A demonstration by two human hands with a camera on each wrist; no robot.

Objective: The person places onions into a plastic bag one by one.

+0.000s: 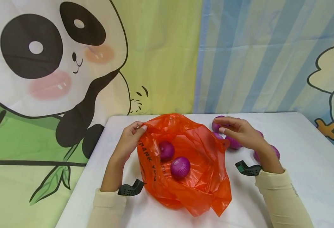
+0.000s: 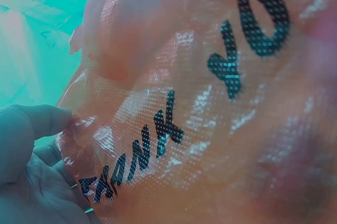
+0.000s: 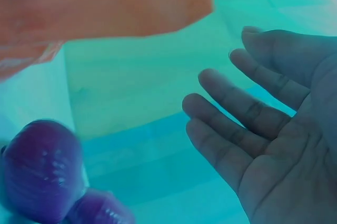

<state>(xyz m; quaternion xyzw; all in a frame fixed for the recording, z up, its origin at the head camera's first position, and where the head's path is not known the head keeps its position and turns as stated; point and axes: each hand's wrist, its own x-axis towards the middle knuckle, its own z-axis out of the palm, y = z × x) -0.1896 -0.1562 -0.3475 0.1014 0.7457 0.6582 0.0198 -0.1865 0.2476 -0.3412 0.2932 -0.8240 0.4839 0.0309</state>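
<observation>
An orange-red plastic bag with black THANK YOU lettering stands spread wide on the table, its mouth facing up. Inside it lie two purple onions, one onion near the left wall and another onion in the middle. My left hand pinches the bag's left rim between thumb and fingers; the left wrist view shows the thumb on the plastic. Over several loose onions at the bag's right, my right hand hovers, fingers extended and nothing held, as the right wrist view confirms.
The white table carries the bag and the loose onions, one onion lying partly behind my right wrist. A printed cloth with a panda hangs behind the table's far edge. Each wrist wears a small black device.
</observation>
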